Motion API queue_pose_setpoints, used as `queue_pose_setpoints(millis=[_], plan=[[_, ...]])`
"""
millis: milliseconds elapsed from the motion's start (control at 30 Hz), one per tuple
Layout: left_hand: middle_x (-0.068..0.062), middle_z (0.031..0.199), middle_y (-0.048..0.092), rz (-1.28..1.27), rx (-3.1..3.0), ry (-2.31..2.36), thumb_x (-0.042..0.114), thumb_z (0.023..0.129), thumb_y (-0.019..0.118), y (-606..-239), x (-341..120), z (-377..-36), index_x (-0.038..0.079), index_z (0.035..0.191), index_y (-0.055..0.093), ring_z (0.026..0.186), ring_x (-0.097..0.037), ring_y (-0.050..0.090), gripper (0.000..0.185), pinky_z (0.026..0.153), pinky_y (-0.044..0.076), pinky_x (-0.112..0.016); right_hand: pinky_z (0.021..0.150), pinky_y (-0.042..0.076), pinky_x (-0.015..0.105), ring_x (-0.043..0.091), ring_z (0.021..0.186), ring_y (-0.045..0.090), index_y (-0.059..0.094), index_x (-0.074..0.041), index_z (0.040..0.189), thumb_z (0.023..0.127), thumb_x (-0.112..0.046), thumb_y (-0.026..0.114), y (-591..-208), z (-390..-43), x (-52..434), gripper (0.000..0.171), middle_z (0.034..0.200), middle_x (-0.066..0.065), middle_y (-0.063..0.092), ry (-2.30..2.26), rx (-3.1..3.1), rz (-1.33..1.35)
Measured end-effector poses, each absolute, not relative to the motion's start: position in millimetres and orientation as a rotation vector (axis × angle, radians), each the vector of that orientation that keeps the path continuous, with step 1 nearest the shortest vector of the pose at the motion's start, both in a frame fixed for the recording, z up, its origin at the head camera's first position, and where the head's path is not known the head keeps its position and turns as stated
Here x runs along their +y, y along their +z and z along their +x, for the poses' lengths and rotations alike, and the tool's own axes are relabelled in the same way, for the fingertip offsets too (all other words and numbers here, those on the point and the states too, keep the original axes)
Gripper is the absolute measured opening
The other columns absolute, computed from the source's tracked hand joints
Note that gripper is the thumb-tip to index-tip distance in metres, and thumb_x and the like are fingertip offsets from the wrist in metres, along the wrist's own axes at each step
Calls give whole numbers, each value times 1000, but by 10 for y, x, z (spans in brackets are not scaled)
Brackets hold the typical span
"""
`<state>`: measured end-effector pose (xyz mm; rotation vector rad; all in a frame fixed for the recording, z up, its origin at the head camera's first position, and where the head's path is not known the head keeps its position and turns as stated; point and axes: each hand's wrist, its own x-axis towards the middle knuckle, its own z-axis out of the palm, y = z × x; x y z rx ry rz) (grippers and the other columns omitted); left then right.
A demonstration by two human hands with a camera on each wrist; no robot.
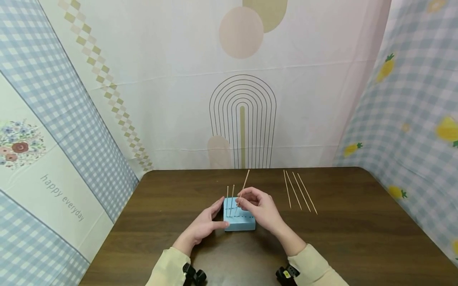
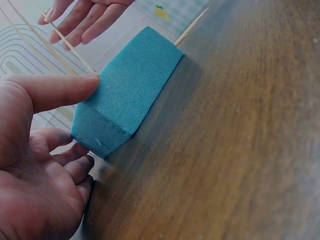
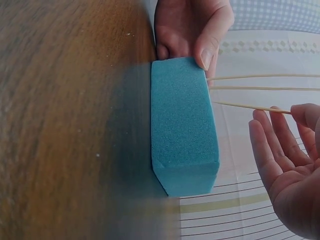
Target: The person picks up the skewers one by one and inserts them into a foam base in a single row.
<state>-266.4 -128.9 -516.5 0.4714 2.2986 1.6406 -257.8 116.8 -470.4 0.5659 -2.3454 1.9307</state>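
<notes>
A light-blue foam block point(image 1: 239, 226) sits on the table, with rows of dark marks across its top. My left hand point(image 1: 204, 224) grips its left end, thumb on the near side and fingers round the end, as the left wrist view shows with the block point(image 2: 135, 75) large. Two thin wooden skewers stand upright in the block's left part, one skewer point(image 1: 227, 194) left of the other skewer point(image 1: 233, 194). Above the block, my right hand point(image 1: 262, 208) pinches a third skewer point(image 3: 255, 107) between thumb and fingers. Its pointed lower tip is at the block's top; whether it touches, I cannot tell.
Several loose skewers point(image 1: 302, 192) lie side by side on the brown wooden table point(image 1: 343, 238), to the right of the block. A patterned cloth point(image 1: 179, 119) hangs behind the table's far edge, with checked cloths at both sides.
</notes>
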Motion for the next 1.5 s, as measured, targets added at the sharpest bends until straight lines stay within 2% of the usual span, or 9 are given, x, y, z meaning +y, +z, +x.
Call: queue_pose_setpoints(millis=[300,767,967,1500], plan=[[-15,176,23,474,2286,1647,19,94,82,-5177,-1304,-2647,7,170,28,162,-37,21,94,127,18,-59,83,63,31,28,95,78,73,-3,118,102,-17,75,-4701,-2557,1155,21,106,7,78,1919,-2352,576],[-14,176,23,476,2292,1639,20,95,81,-5144,-1285,-2640,7,170,27,162,-36,20,94,127,18,-58,78,62,29,26,89,78,76,-13,111,100,-18,78,-4723,-2561,1152,11,100,0,78,1815,-2390,599],[-14,176,22,471,2290,1639,20,95,82,-5132,-1285,-2634,7,170,27,162,-37,19,94,127,17,-59,75,59,28,17,86,74,76,-14,107,99,-18,80,-4738,-2572,1139,11,97,-2,77,1725,-2429,608],[-15,176,23,476,2285,1650,19,94,82,-5142,-1280,-2646,5,170,27,162,-38,19,94,127,17,-59,82,57,29,11,88,71,73,-18,102,98,-18,82,-4789,-2581,1103,9,94,-10,74,1625,-2523,613]])
